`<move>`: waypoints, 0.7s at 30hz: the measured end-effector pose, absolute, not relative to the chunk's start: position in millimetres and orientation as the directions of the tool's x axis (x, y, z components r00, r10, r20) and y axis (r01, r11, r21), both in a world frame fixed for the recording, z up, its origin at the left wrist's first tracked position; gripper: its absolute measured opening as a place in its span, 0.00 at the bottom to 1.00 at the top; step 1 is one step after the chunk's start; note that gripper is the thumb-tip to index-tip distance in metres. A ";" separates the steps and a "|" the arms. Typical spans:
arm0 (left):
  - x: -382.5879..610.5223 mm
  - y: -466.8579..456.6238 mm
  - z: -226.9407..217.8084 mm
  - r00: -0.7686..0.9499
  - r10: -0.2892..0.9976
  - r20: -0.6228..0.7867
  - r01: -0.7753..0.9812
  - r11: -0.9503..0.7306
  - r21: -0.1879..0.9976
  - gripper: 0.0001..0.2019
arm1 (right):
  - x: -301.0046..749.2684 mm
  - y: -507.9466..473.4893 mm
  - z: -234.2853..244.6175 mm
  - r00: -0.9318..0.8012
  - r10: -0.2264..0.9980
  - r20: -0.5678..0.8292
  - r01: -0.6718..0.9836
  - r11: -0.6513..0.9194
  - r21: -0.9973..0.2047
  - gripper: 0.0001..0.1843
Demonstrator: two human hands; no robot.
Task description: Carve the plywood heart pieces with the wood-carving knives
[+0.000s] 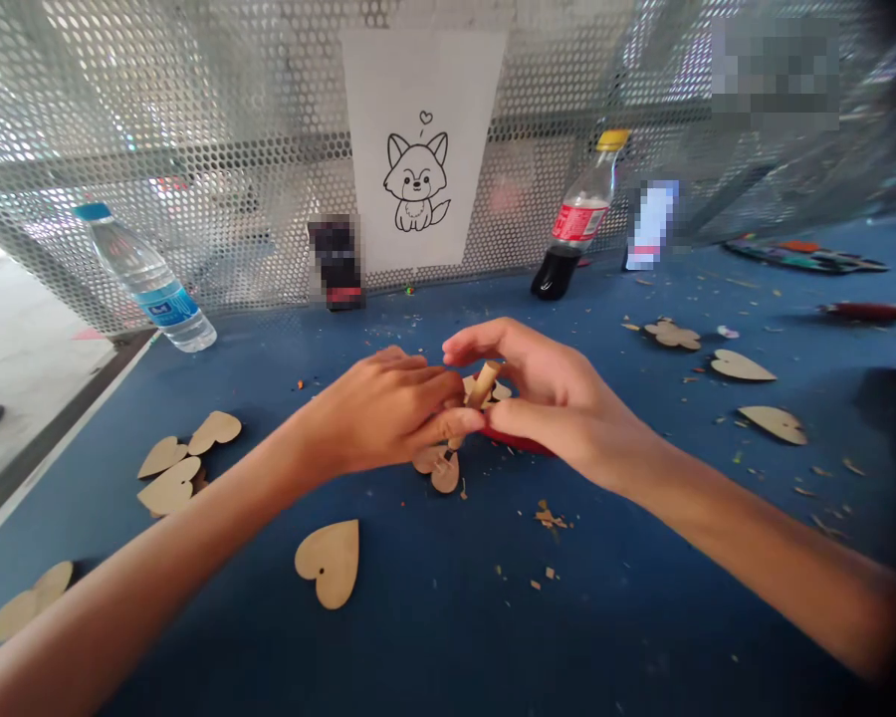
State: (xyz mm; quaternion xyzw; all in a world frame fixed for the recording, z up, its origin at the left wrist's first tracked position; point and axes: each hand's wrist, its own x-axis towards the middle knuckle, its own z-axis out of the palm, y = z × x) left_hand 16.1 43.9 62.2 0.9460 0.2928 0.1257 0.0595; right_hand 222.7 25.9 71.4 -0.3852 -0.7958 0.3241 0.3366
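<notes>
My left hand [410, 403] is closed around a short light wooden stick [484, 383], with the thumb and curled fingers on it. The stick tilts upward, and its lower end shows under my left thumb. My right hand [560, 388] arches beside the stick, fingers curved and apart from the thumb, whose tip is close to my left thumb. A red object [519, 440] lies partly hidden below my right hand; I cannot make out its kind. Under my left hand lie wooden heart pieces [444, 470], partly covered. A single wooden heart with a small hole [333, 566] lies nearer to me.
More wooden hearts [171, 483] lie at the left, others [743, 365] at the right. A water bottle [164, 299] and a cola bottle [574, 224] lean on the perforated metal screen [254, 169]. Wood chips [551, 516] are scattered over the blue table [448, 637]. A fox drawing [418, 184] hangs behind.
</notes>
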 end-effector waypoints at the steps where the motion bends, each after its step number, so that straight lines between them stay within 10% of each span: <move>1: 11.4 46.0 67.3 0.809 0.545 0.220 0.537 -0.838 0.097 0.23 | 217.0 25.9 69.8 -0.457 0.840 0.293 0.288 0.451 -0.845 0.19; 5: -7.9 49.6 90.8 0.827 0.495 0.268 0.508 -0.861 0.024 0.31 | 203.0 25.2 51.9 -0.404 0.867 0.293 -0.021 0.311 -0.950 0.18; 12: -11.7 47.6 77.8 0.798 0.603 -0.005 0.602 -0.796 0.071 0.19 | 201.2 26.0 33.3 -0.498 0.817 0.292 0.272 0.467 -0.841 0.14; 21: -4.0 54.8 52.7 0.776 0.583 -0.240 0.630 -0.701 0.334 0.08 | 214.7 40.5 25.6 -0.462 0.883 0.084 0.185 0.188 -0.965 0.19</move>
